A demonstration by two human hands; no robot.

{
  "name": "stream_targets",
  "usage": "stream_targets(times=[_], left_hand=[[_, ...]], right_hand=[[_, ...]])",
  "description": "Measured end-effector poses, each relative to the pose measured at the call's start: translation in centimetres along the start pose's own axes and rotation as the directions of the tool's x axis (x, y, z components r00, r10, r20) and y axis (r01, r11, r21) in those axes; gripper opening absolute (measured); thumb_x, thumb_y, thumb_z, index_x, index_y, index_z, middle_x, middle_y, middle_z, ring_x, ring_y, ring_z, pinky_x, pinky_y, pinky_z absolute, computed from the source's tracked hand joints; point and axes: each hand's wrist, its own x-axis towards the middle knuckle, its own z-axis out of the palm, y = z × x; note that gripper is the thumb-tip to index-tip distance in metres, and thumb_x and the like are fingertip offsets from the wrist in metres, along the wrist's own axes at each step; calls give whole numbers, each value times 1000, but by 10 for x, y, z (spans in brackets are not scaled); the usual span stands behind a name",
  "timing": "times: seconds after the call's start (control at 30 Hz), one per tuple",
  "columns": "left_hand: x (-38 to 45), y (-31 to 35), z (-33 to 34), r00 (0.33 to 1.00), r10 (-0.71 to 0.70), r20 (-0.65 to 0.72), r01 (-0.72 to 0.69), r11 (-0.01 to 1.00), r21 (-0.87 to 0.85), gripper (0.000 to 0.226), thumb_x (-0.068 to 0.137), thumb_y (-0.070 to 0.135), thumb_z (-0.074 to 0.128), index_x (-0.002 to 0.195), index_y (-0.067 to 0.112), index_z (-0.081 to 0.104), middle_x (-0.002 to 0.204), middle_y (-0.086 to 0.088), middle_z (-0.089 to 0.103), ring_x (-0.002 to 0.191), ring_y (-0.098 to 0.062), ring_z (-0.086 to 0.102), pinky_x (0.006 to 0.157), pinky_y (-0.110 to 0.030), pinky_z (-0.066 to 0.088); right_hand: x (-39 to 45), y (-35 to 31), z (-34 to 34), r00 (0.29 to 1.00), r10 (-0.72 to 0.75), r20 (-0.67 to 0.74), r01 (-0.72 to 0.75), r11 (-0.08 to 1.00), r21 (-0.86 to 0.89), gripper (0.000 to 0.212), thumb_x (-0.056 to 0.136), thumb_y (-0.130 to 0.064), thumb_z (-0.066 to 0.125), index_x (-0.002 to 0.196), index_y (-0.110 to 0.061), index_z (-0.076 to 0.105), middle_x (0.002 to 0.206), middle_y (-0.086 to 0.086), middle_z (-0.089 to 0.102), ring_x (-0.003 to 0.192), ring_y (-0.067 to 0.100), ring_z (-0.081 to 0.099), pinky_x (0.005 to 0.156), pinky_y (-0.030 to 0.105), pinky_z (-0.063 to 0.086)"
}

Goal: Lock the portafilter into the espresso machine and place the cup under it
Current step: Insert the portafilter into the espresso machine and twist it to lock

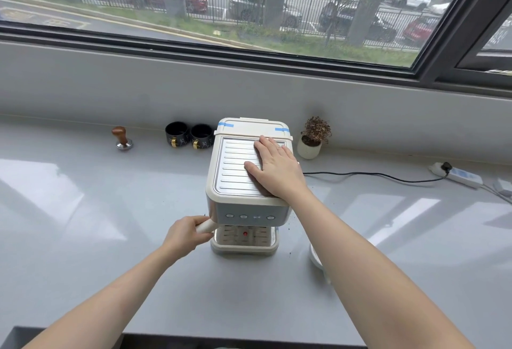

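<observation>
A cream espresso machine [235,210] stands mid-counter, its ribbed metal top facing me. My right hand [274,167] lies flat on that top, fingers spread, pressing on the right side. My left hand [185,233] grips the cream handle of the portafilter [206,227], which sticks out to the left from under the machine's front; its basket end is hidden beneath the button panel. The drip tray [243,243] below shows a red dot and holds no cup. Two black cups [189,135] with gold handles stand behind the machine on the left.
A wooden-handled tamper [122,138] stands at the back left. A small potted plant [313,138] sits right of the machine. A black cable [374,175] runs to a power strip [460,175] at the right. A white bowl [315,256] is partly hidden behind my right forearm.
</observation>
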Motion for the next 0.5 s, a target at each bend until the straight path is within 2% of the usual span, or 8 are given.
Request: stream_targets(times=[0.1, 0.33, 0.4, 0.5], left_hand=[[1, -4, -4, 1000, -3, 13, 3, 1000, -29, 22, 75, 19, 65, 90, 33, 72, 63, 6, 60, 47, -15, 46, 49, -27, 41], [-8, 3, 8, 1000, -13, -26, 12, 999, -38, 22, 75, 21, 65, 78, 42, 65, 64, 6, 63, 49, -16, 48, 51, -29, 42], [-13, 1, 13, 998, -11, -55, 9, 999, -38, 26, 76, 21, 65, 83, 46, 64, 70, 5, 68, 53, -16, 52, 54, -31, 45], [-18, -4, 18, 997, -24, -73, 20, 998, -57, 25, 75, 23, 65, 92, 41, 69, 76, -2, 72, 55, -18, 53, 54, -32, 46]], right_hand=[[0, 0, 0, 1000, 2, -5, -2, 1000, 6, 65, 93, -56, 29, 150, -24, 24, 162, -7, 15, 149, 10, 7, 121, 35, 4], [1, 1, 1, 1000, 2, -9, -2, 1000, 2, 65, 92, -56, 30, 149, -25, 25, 162, -7, 15, 149, 10, 8, 121, 35, 5], [1, 1, 1, 1000, 3, -10, -3, 1000, 0, 65, 92, -56, 30, 149, -25, 25, 162, -7, 15, 149, 10, 8, 121, 35, 4], [1, 1, 1, 1000, 1, -12, -1, 1000, 1, 65, 92, -56, 30, 149, -25, 26, 162, -7, 16, 149, 10, 9, 121, 35, 5]])
